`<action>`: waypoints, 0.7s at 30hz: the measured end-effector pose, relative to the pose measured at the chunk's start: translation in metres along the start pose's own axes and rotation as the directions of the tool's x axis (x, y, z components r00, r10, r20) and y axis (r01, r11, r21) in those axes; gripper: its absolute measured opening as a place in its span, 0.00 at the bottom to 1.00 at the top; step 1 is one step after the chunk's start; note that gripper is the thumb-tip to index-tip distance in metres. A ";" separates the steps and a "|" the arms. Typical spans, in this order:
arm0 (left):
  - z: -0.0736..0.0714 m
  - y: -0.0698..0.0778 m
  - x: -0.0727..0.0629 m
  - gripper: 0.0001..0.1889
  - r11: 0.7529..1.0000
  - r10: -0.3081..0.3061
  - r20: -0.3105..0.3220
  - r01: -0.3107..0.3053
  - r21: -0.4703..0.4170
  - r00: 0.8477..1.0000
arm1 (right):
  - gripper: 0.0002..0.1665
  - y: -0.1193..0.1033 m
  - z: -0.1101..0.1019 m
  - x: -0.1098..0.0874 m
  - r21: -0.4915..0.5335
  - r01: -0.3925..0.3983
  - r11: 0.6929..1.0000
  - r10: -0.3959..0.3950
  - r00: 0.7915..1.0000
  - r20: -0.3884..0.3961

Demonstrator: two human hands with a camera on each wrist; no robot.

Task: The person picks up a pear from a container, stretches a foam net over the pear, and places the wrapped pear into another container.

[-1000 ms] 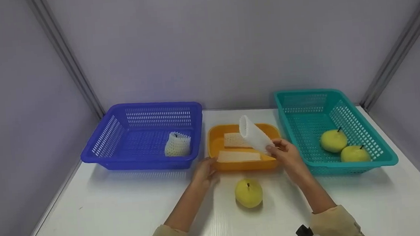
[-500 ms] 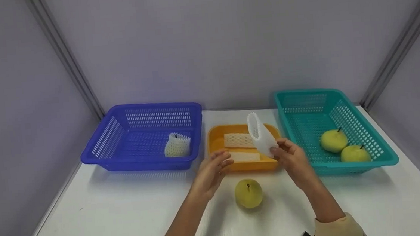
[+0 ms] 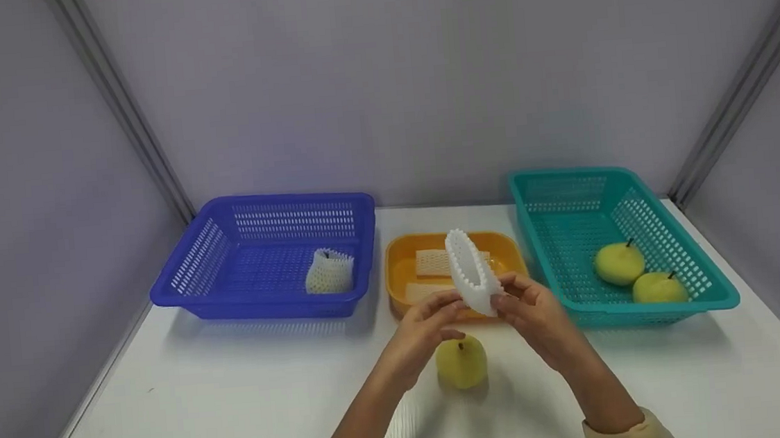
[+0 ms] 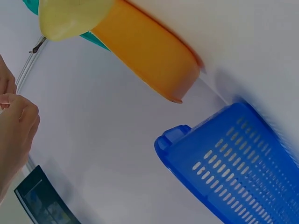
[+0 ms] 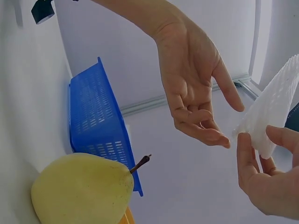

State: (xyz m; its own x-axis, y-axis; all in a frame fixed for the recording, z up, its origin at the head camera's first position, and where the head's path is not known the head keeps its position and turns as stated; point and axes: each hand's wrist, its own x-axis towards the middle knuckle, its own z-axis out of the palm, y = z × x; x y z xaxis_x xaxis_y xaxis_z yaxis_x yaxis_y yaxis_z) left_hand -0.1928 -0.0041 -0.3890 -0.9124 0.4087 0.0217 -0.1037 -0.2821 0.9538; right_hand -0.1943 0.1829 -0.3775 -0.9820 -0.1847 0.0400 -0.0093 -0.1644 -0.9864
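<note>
My right hand [image 3: 537, 319] pinches the lower end of a white foam fruit net [image 3: 469, 272], whose mouth gapes upward in the head view. Beside the net's other edge is my left hand [image 3: 420, 338]; the right wrist view shows this left hand [image 5: 191, 84] with loosely bent fingers and the thumb close to the net [image 5: 275, 107], holding nothing. Below both hands a yellow pear [image 3: 462, 365] stands on the table, stem up. Behind the net, an orange tray [image 3: 394, 267] holds flat foam nets [image 3: 433, 262], partly covered by the hands.
At the left stands a blue basket [image 3: 194, 290] with one netted pear [image 3: 330, 272] inside. A teal basket [image 3: 716, 294] at the right contains two bare pears [image 3: 620, 263]. Grey panels [image 3: 421, 84] rise behind and at both sides of the white table [image 3: 237, 398].
My left hand has left the orange tray's edge and moved right, up to the net. The right hand has brought the net lower and nearer, its mouth now wider.
</note>
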 end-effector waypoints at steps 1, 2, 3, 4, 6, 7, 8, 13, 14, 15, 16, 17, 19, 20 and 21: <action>0.001 0.000 0.000 0.19 1.000 0.001 0.003 -0.001 0.001 1.000 | 0.14 0.000 0.001 -0.001 0.003 -0.002 1.000 0.002 1.000 0.018; 0.002 -0.001 -0.001 0.19 1.000 0.002 0.006 -0.002 0.001 1.000 | 0.14 0.000 0.002 -0.003 0.001 -0.004 1.000 0.004 0.999 0.035; 0.003 -0.001 -0.001 0.19 1.000 0.004 0.006 -0.004 0.000 1.000 | 0.13 0.000 0.002 -0.004 -0.001 -0.005 1.000 0.005 0.999 0.048; 0.004 -0.001 -0.001 0.19 1.000 0.008 0.006 -0.008 0.001 1.000 | 0.14 0.000 0.003 -0.005 -0.006 -0.004 1.000 0.004 0.998 0.059; 0.005 -0.002 -0.002 0.19 1.000 0.010 0.003 -0.010 0.009 1.000 | 0.14 0.001 0.003 -0.007 -0.015 -0.001 1.000 0.002 0.997 0.077; 0.005 -0.002 -0.002 0.19 1.000 0.012 0.002 -0.013 0.011 1.000 | 0.14 0.001 0.003 -0.008 -0.019 0.001 1.000 0.001 0.997 0.084; 0.006 -0.002 -0.002 0.18 1.000 0.015 0.002 -0.015 0.012 1.000 | 0.15 0.001 0.003 -0.009 -0.024 0.002 1.000 0.001 0.996 0.089; 0.005 -0.004 -0.003 0.17 1.000 0.014 0.009 -0.014 0.006 1.000 | 0.16 0.003 0.002 -0.011 -0.050 -0.003 0.999 0.009 0.993 0.114; 0.005 -0.004 -0.003 0.16 1.000 0.011 0.010 -0.011 0.000 1.000 | 0.16 0.004 0.002 -0.012 -0.055 -0.007 0.998 0.013 0.993 0.116; 0.004 -0.005 -0.003 0.16 1.000 0.008 0.011 -0.008 -0.007 1.000 | 0.16 0.004 0.002 -0.012 -0.059 -0.012 0.998 0.019 0.993 0.120; 0.004 -0.005 -0.003 0.16 1.000 0.004 0.011 -0.004 -0.014 1.000 | 0.16 0.004 0.002 -0.012 -0.063 -0.016 0.998 0.024 0.992 0.126; 0.003 -0.006 -0.003 0.16 1.000 0.002 0.008 -0.002 -0.021 1.000 | 0.15 0.004 0.002 -0.012 -0.066 -0.020 0.998 0.029 0.991 0.132; 0.002 -0.007 -0.003 0.16 0.999 -0.002 0.002 0.002 -0.037 1.000 | 0.15 0.004 0.002 -0.011 -0.075 -0.024 0.997 0.035 0.989 0.142; 0.001 -0.007 -0.002 0.16 0.999 -0.004 -0.001 0.004 -0.045 1.000 | 0.15 0.004 0.002 -0.011 -0.079 -0.026 0.997 0.037 0.989 0.143; 0.001 -0.007 -0.002 0.16 0.999 -0.003 -0.002 0.003 -0.053 1.000 | 0.16 0.004 0.002 -0.011 -0.082 -0.022 0.996 0.034 0.989 0.147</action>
State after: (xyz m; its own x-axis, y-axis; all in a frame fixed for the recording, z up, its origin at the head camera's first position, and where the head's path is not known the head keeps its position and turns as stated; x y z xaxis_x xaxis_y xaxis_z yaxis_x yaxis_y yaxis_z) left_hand -0.1896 -0.0018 -0.3958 -0.9130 0.4076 0.0181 -0.1271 -0.3262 0.9367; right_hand -0.1832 0.1826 -0.3817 -0.9432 -0.3309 0.0296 -0.0031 -0.0802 -0.9968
